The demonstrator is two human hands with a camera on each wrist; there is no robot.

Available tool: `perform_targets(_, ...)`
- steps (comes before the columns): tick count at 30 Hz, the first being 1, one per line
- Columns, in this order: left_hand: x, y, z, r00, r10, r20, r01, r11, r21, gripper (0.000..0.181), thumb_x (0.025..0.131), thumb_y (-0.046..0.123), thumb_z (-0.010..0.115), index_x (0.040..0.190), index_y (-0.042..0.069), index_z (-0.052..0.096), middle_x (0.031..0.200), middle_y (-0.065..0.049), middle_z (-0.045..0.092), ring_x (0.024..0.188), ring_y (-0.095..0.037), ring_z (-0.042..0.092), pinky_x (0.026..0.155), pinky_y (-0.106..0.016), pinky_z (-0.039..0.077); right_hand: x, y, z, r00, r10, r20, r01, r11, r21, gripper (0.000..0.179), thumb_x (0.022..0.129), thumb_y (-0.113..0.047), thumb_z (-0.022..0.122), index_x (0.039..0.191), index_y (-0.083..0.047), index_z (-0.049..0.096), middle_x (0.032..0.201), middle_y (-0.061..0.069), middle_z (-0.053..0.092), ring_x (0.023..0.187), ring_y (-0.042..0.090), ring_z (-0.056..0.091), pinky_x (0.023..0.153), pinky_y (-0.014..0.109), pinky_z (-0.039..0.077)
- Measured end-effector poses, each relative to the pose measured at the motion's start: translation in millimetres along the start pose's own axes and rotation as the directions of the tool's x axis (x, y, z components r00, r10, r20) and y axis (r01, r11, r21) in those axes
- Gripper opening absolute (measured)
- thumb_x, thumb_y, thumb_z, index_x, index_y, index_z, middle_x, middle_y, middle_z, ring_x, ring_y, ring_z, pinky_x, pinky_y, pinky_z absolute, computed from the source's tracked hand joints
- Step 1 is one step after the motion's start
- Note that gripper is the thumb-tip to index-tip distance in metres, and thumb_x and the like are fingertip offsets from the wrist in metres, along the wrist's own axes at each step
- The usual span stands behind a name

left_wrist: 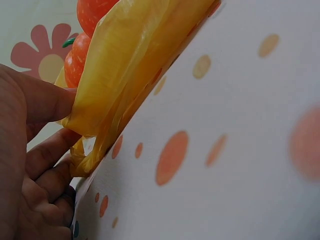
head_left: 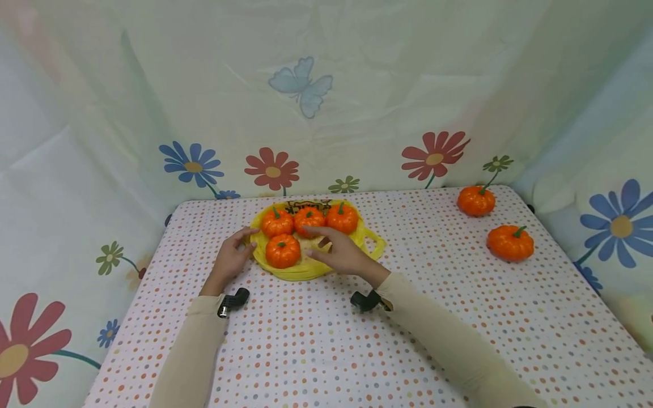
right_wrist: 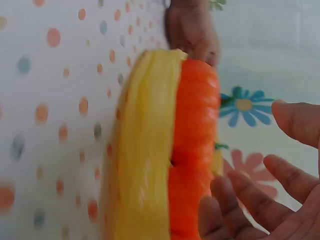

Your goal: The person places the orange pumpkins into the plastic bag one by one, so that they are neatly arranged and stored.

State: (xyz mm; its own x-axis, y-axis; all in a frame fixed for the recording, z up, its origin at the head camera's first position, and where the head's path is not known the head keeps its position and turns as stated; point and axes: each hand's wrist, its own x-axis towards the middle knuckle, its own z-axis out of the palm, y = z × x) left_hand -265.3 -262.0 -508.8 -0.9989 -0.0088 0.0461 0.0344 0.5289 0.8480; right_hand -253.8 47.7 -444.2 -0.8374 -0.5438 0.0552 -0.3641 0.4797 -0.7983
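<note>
We saw a yellow plastic bag (head_left: 293, 274) on the spotted table (head_left: 306, 351), with four orange pumpkins (head_left: 283, 251) inside: three in a row at the back and one in front, toward the left. The bag's handle (head_left: 377, 249) looped out to the right. We saw the left hand (head_left: 230, 259) at the bag's left edge, pinching the yellow plastic between thumb and fingers. The right hand (head_left: 340, 250) was over the bag's right part, its fingers spread and holding nothing; we could not tell whether a fingertip touched the middle pumpkin of the back row. Well apart, near the table's far right corner, we saw two more pumpkins (head_left: 510, 243). Behind the table we saw a pale curtain (head_left: 367, 113) printed with flowers and a butterfly.
</note>
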Motion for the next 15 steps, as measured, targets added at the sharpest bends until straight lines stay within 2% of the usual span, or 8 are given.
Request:
perform_targets(2, -0.2, 0.4, -1.0, 1.0, -0.001, -0.004, 0.001, 1.0, 0.009, 0.034, 0.099, 0.018, 0.057, 0.133, 0.02, 0.06, 0.156, -0.007, 0.041, 0.15, -0.029, 0.027, 0.126, -0.051, 0.017, -14.3, 1.2, -15.5, 0.999, -0.008, -0.05, 0.008, 1.0, -0.012, 0.051, 0.095, -0.029, 0.065, 0.143, -0.016, 0.052, 0.145, 0.007, 0.054, 0.102, 0.024, 0.062, 0.071, 0.033, 0.056)
perform_targets(5, -1.0, 1.0, -2.9, 1.0, -0.007, -0.008, 0.007, 1.0, 0.018, 0.035, 0.099, 0.018, 0.057, 0.133, 0.019, 0.059, 0.156, -0.008, 0.041, 0.15, -0.03, 0.027, 0.125, -0.051, 0.017, -38.2, 9.3, -41.1, 0.988, 0.014, -0.157, -0.025, 0.997, -0.071, 0.045, 0.095, -0.027, 0.065, 0.138, -0.015, 0.057, 0.137, 0.011, 0.058, 0.095, 0.022, 0.063, 0.07, 0.03, 0.055)
perform_targets(7, -1.5, 1.3, -3.7, 1.0, -0.013, -0.006, 0.013, 1.0, 0.019, 0.035, 0.099, 0.017, 0.056, 0.134, 0.019, 0.059, 0.156, -0.008, 0.04, 0.151, -0.03, 0.026, 0.126, -0.051, 0.017, -56.5, 19.5, -60.2, 0.967, 0.034, -0.251, -0.064, 0.991, -0.113, 0.041, 0.096, -0.026, 0.064, 0.135, -0.015, 0.058, 0.133, 0.012, 0.06, 0.093, 0.023, 0.063, 0.071, 0.028, 0.054)
perform_targets(9, -1.8, 1.4, -4.2, 1.0, -0.012, -0.005, 0.012, 1.0, 0.021, 0.035, 0.099, 0.017, 0.056, 0.134, 0.018, 0.059, 0.157, -0.009, 0.04, 0.151, -0.03, 0.026, 0.126, -0.051, 0.017, -76.0, 32.7, -80.6, 0.933, 0.05, -0.358, -0.1, 0.987, -0.123, 0.038, 0.097, -0.024, 0.062, 0.134, -0.013, 0.059, 0.13, 0.013, 0.062, 0.089, 0.024, 0.064, 0.07, 0.025, 0.054)
perform_targets(10, -1.8, 1.5, -4.2, 1.0, -0.012, -0.006, 0.012, 1.0, 0.023, 0.035, 0.099, 0.017, 0.057, 0.134, 0.018, 0.059, 0.157, -0.009, 0.039, 0.151, -0.03, 0.026, 0.126, -0.051, 0.017, -86.3, 40.3, -91.1, 0.909, 0.06, -0.413, -0.116, 0.987, -0.112, 0.037, 0.098, -0.023, 0.061, 0.133, -0.012, 0.059, 0.128, 0.013, 0.063, 0.086, 0.024, 0.064, 0.067, 0.024, 0.054)
perform_targets(12, -1.4, 1.4, -3.6, 1.0, -0.011, -0.006, 0.011, 1.0, 0.026, 0.035, 0.099, 0.017, 0.057, 0.134, 0.018, 0.059, 0.157, -0.009, 0.039, 0.151, -0.03, 0.026, 0.126, -0.051, 0.017, -107.4, 54.0, -112.4, 0.848, 0.079, -0.524, -0.141, 0.987, -0.08, 0.036, 0.099, -0.021, 0.058, 0.133, -0.01, 0.058, 0.124, 0.011, 0.065, 0.08, 0.02, 0.064, 0.062, 0.021, 0.054)
perform_targets(13, -1.4, 1.4, -3.4, 1.0, -0.012, -0.005, 0.012, 1.0, 0.028, 0.035, 0.099, 0.017, 0.057, 0.134, 0.018, 0.059, 0.157, -0.009, 0.039, 0.151, -0.03, 0.026, 0.126, -0.051, 0.017, -118.1, 60.4, -122.8, 0.81, 0.102, -0.578, -0.164, 0.985, -0.055, 0.035, 0.1, -0.02, 0.057, 0.133, -0.009, 0.058, 0.121, 0.008, 0.066, 0.077, 0.016, 0.064, 0.06, 0.019, 0.053)
perform_targets(15, -1.4, 1.5, -2.3, 1.0, -0.016, -0.003, 0.016, 0.999, 0.028, 0.035, 0.099, 0.018, 0.056, 0.134, 0.019, 0.059, 0.157, -0.008, 0.039, 0.151, -0.029, 0.025, 0.126, -0.051, 0.017, -139.8, 74.0, -142.2, 0.704, 0.137, -0.697, -0.212, 0.977, -0.023, 0.035, 0.099, -0.019, 0.057, 0.133, -0.009, 0.058, 0.114, 0.001, 0.068, 0.071, 0.007, 0.061, 0.055, 0.014, 0.05)
